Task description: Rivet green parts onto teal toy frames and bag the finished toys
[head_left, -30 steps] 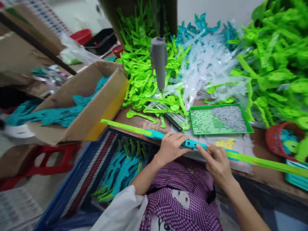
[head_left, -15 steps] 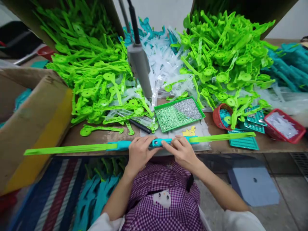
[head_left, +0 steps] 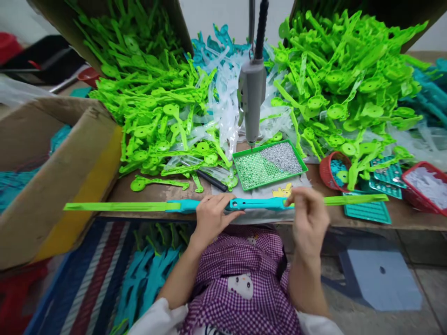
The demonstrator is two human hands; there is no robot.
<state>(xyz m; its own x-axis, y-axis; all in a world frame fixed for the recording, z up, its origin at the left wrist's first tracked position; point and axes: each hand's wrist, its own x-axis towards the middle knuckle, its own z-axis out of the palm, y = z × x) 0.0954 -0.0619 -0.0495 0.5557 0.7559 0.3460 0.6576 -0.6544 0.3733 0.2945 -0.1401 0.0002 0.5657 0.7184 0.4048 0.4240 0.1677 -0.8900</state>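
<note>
A long plastic piece with a teal middle (head_left: 260, 204) and lime-green arms lies across the table's front edge. Wrapped around the left part of its teal middle is my left hand (head_left: 213, 215), closed. My right hand (head_left: 309, 218) is raised at the right teal-green joint, fingers curled in a pinch and blurred; whether anything is between them is hidden. Above the piece sits a green tray (head_left: 249, 174) holding small silvery screws. A grey electric screwdriver (head_left: 252, 97) hangs upright, its bit over the tray's back edge.
Heaps of lime-green plastic parts (head_left: 153, 111) rise left and right, with clear plastic pieces (head_left: 228, 97) between. A cardboard box (head_left: 80, 163) stands left. At right are a red basket (head_left: 326, 174), a teal tray (head_left: 368, 214) and a red bin (head_left: 415, 186). A stool (head_left: 387, 279) is below.
My right hand has left the middle of the teal part and moved right, lifting and curling. My left hand stays on the piece. The screwdriver has swung upright, and the view has shifted slightly.
</note>
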